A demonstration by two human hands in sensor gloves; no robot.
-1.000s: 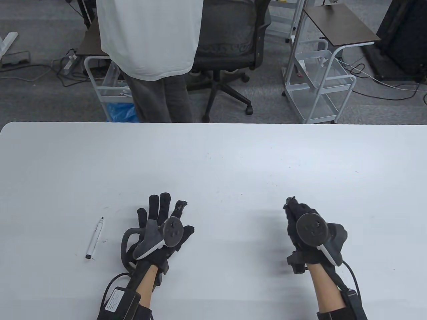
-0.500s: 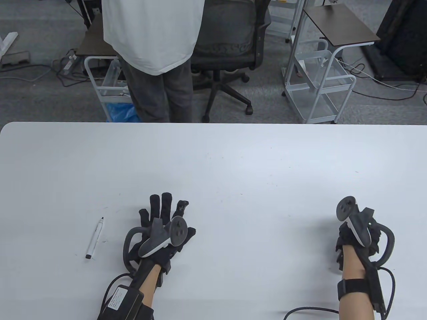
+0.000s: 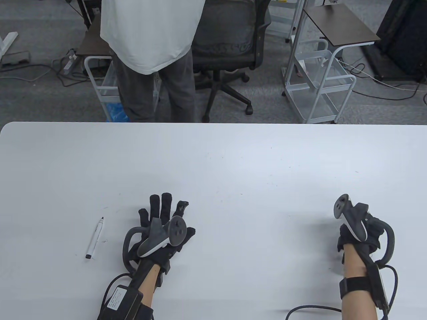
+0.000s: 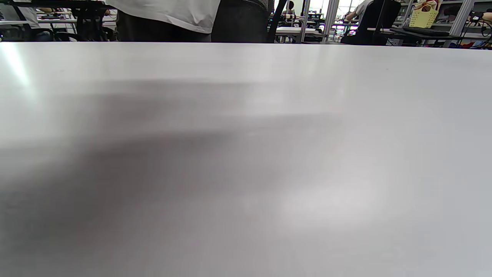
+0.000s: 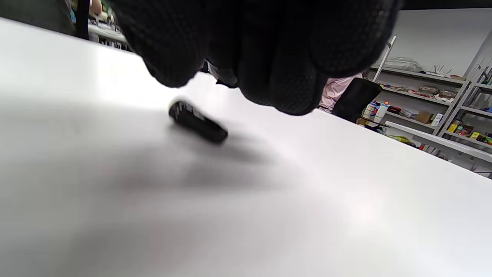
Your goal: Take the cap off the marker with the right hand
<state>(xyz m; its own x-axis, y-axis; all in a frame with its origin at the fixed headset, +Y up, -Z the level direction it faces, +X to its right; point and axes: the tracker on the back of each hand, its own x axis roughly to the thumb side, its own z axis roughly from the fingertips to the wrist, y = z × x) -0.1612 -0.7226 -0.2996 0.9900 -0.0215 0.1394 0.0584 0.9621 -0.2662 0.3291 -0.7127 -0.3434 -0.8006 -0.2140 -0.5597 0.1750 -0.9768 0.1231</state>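
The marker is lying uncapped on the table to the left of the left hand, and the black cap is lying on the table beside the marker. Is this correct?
Not quite. The marker does lie uncapped left of the left hand, but the black cap is not beside it. The right wrist view shows the cap lying on the table under the right hand.

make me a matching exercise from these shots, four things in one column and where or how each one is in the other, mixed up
Things:
1. white marker with bare tip
2. small black marker cap
3. left gloved hand
4. right gloved hand

Places or states:
A. fingers spread flat on the white table, to the right of the marker
B. lying alone on the table just below curled fingers, seen in the right wrist view
C. fingers curled under, near the table's right side
D. lying on the table to the left of the left hand, untouched

Pairs: 1-D, 2-B, 3-A, 4-C
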